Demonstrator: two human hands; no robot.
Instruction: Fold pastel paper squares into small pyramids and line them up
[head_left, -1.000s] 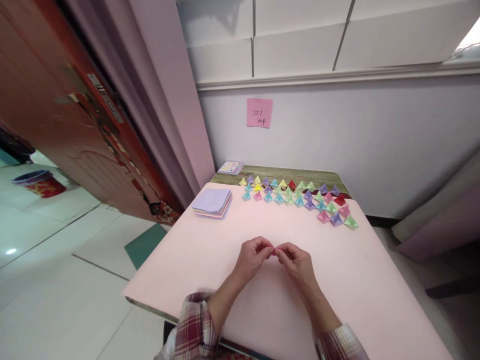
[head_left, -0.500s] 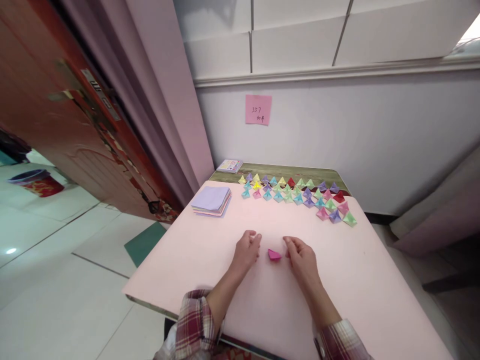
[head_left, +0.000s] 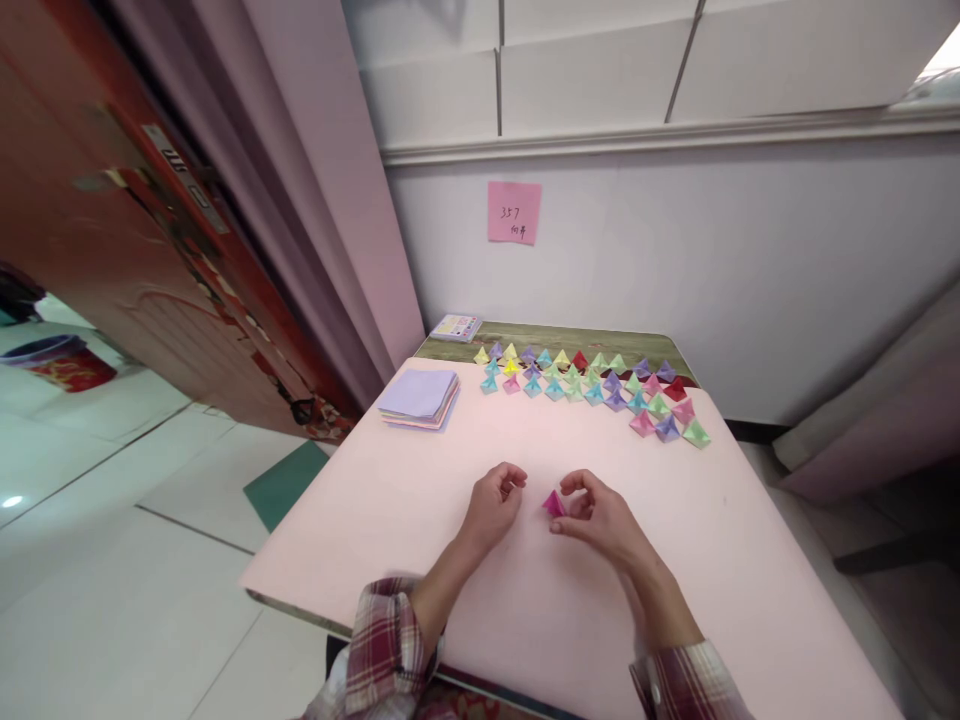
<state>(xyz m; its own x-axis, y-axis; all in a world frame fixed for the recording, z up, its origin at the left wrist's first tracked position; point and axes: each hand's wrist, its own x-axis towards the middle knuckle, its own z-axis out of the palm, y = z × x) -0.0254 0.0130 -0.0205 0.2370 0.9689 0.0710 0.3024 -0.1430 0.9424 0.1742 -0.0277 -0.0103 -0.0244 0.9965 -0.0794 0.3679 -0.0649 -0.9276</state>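
Note:
A small folded magenta paper piece is pinched in the fingertips of my right hand, just above the pink table cover. My left hand rests a little to the left of it, fingers loosely curled, holding nothing. Farther back, several small folded paper pieces in many colours lie in rows across the table. A stack of square coloured paper sheets lies at the back left.
A small printed packet lies on the bare wooden strip of the table by the wall. A pink note sticks to the wall. A red door and a curtain stand to the left.
A second ago both hands pinched the magenta piece together. They then parted and it lay on the table. Now my right hand has picked it up.

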